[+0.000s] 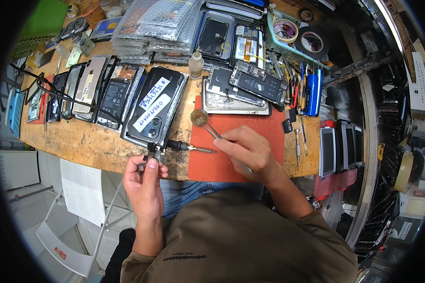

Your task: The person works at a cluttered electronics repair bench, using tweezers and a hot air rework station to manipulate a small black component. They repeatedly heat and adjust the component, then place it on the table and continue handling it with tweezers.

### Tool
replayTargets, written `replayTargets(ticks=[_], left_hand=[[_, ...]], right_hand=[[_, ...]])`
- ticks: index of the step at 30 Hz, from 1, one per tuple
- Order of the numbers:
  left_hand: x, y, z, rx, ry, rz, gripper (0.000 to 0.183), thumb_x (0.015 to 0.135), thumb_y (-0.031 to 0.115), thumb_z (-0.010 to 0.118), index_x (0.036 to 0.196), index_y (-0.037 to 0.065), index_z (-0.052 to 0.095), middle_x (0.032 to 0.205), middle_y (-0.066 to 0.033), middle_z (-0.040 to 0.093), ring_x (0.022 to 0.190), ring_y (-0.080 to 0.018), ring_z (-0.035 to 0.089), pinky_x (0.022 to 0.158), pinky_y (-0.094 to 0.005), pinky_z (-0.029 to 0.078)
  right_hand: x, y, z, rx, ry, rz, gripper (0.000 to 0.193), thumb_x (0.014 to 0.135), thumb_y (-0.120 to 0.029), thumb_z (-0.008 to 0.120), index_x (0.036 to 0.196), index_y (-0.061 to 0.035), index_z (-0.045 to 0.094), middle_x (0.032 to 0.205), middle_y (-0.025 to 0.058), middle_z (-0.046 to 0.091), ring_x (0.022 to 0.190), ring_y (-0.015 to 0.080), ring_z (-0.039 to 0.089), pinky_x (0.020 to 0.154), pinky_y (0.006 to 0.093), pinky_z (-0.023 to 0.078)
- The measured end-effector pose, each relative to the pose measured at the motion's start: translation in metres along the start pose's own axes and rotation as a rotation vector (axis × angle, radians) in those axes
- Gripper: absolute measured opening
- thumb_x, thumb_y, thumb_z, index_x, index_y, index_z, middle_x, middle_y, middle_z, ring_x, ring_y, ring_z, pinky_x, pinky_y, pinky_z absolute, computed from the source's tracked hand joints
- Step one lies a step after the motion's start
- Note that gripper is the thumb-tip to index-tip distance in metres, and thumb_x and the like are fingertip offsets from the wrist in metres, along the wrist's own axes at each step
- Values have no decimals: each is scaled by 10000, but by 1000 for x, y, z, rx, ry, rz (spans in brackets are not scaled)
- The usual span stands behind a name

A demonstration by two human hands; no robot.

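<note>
My right hand (pixel 250 152) grips a long, thin metal handle over the red mat (pixel 269 122). At its far end is a small round metal cup (pixel 199 118) with brownish residue, looking like a spoon. My left hand (pixel 145 181), at the table's front edge, pinches a small dark and metallic part (pixel 157 154); its kind is unclear. Just beyond those fingers lies a large dark phone (pixel 152 101) with white handwritten labels on its back. A soldering iron (pixel 178 145) with a black handle points right, its tip over the mat between my hands.
Opened phones (pixel 113 96) line the left of the wooden table (pixel 80 137). Behind the mat sit stacked phone parts (pixel 257 84), a small bottle (pixel 196 63) and bubble-wrap bags (pixel 151 28). Tools, including a screwdriver (pixel 297 148), lie right; a black cable (pixel 80 101) crosses the left phones.
</note>
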State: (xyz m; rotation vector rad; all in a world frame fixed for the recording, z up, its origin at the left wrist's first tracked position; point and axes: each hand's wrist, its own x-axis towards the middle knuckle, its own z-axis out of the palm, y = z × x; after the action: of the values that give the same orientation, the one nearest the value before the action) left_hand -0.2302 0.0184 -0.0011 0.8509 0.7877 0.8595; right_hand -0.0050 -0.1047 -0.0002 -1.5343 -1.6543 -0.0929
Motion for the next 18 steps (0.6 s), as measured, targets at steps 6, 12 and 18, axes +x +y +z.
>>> replayTargets(ticks=[6, 12, 18], left_hand=[[2, 1, -1, 6, 2, -9, 108, 1009, 67, 657, 1071, 17, 584, 890, -75, 669, 766, -144, 652, 703, -276, 544], [3, 1, -2, 17, -1, -3, 121, 1007, 78, 664, 1069, 20, 578, 894, -73, 667, 765, -143, 651, 700, -274, 541], [3, 1, -2, 6, -7, -8, 116, 1007, 73, 661, 1068, 22, 576, 896, -72, 663, 761, -142, 647, 703, -275, 542]], right_hand=[[0, -2, -4, -4, -12, -1, 320, 732, 100, 703, 1040, 14, 701, 904, 122, 642, 743, 267, 648, 606, 353, 527], [1, -4, -1, 48, 108, 25, 276, 750, 89, 772, 1009, 37, 690, 855, 133, 671, 703, 270, 667, 579, 352, 528], [1, -2, 9, 43, 213, 79, 231, 776, 71, 808, 970, 33, 689, 807, 146, 686, 659, 266, 674, 554, 344, 522]])
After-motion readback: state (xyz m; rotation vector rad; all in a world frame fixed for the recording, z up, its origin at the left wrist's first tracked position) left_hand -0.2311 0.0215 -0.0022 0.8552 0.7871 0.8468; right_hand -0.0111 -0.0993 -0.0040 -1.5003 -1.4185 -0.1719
